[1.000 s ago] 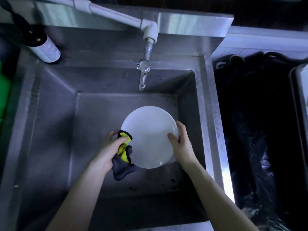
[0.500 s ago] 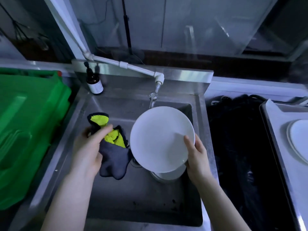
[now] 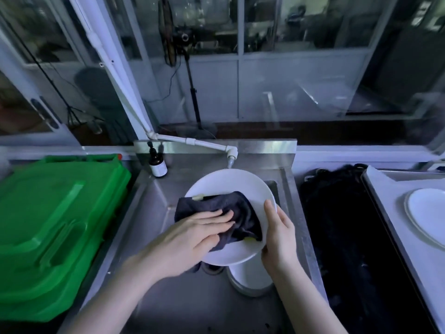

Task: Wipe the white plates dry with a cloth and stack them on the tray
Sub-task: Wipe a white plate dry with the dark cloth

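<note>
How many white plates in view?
3: held plate in the right hand, under the cloth; sink plate below it; tray plate at right. Stacks may hide more.

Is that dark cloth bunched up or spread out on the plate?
Spread out, though rumpled: the cloth covers much of the plate, pressed under the flat left hand.

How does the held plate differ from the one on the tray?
The held plate is tilted over the sink; the tray plate lies flat. The left hand presses the cloth on the held plate, the right hand grips its rim; the tray plate is bare. Both are white.
</note>
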A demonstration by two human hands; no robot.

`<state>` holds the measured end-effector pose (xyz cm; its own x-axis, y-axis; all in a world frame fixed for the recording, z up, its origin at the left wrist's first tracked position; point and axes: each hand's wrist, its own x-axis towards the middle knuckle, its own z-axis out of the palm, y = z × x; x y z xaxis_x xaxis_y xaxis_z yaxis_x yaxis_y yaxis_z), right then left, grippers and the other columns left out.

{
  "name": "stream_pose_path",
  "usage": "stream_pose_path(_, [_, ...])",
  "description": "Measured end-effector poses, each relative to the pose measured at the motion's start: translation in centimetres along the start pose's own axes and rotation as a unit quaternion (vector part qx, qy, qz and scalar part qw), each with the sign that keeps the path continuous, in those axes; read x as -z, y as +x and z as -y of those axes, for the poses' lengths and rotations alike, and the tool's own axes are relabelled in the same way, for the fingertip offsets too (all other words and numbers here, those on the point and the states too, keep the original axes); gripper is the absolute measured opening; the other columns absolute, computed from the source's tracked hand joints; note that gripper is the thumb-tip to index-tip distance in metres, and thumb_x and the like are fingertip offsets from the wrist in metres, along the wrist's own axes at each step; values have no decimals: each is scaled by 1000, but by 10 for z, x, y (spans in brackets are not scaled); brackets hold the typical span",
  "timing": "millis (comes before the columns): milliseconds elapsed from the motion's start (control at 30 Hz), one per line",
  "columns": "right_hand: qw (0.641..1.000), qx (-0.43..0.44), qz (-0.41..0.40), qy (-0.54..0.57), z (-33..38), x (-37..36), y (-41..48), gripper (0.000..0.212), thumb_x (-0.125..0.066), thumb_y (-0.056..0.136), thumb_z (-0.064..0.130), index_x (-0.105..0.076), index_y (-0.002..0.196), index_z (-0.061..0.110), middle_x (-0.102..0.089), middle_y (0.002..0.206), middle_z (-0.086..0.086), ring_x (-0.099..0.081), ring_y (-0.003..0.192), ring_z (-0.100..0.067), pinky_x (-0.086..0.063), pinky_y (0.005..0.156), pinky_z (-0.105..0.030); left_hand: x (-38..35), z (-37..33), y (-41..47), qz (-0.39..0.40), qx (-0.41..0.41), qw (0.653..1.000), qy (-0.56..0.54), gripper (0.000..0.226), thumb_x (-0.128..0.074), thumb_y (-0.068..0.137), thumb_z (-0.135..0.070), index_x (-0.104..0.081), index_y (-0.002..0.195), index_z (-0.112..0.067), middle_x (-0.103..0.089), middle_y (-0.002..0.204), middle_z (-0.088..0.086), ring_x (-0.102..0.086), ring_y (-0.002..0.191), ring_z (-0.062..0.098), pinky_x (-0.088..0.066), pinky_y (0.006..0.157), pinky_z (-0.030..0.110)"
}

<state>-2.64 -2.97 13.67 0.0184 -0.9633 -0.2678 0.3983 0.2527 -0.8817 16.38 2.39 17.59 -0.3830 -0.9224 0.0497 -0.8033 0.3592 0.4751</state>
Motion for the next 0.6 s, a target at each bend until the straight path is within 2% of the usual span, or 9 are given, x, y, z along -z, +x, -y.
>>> stream_pose_path(100, [1000,18,-16,5,8,-13,2,27,-56,101,27,-80,90,22,-78,97,-11,-74,95,-31,-59,84,-44,8,2,-2,46,-67,996,48,54,-43,97,-8,-41,147,-28,-25,154,-25,-10,142,-14,-7,119,15])
stream_pose_path(167, [1000,21,-19,-3,9,-24,5,26,-57,100,29,-79,92,19,-78,98,-11,-74,93,-28,-58,80,-39,12,6,3,29,-117,989,81,50,-44,98,-14,-42,147,-24,-27,157,-18,-12,146,-3,-6,119,16])
stream_pose_path(233, [1000,13,-12,-14,6,-41,5,30,-59,99,34,-78,87,15,-77,99,-10,-72,90,-25,-54,76,-34,16,14,13,6,-136,983,121,48,-40,101,-26,-38,149,-25,-23,159,-15,-10,149,4,-6,121,24])
stream_pose_path(300, [1000,10,-1,-26,0,-60,4,34,-60,96,44,-76,82,17,-72,92,-7,-66,87,-21,-50,73,-32,20,26,24,-5,-106,985,134,52,-29,101,-37,-27,152,-30,-11,161,-18,0,150,4,-7,123,32])
stream_pose_path(400, [998,42,-1,-40,-7,-83,5,38,-62,94,48,-78,86,15,-76,94,-5,-69,92,-20,-51,84,-37,21,54,31,-81,-39,985,150,58,-17,99,-45,-21,153,-24,-6,161,-11,2,151,9,-3,123,32])
stream_pose_path(500, [995,70,-16,-64,-5,-102,9,50,-63,84,58,-72,87,9,-69,80,-5,-63,77,-21,-48,74,-38,27,91,27,-155,82,976,127,55,-24,105,-37,-19,153,-10,-5,161,2,-3,152,21,-1,123,32])
stream_pose_path(600, [993,86,-56,-57,-1,-115,14,63,-64,78,60,-63,91,-3,-60,77,-11,-56,72,-23,-43,68,-39,25,112,13,-163,116,975,97,59,-15,101,-39,-17,153,-10,-4,161,1,-1,152,20,3,122,28])
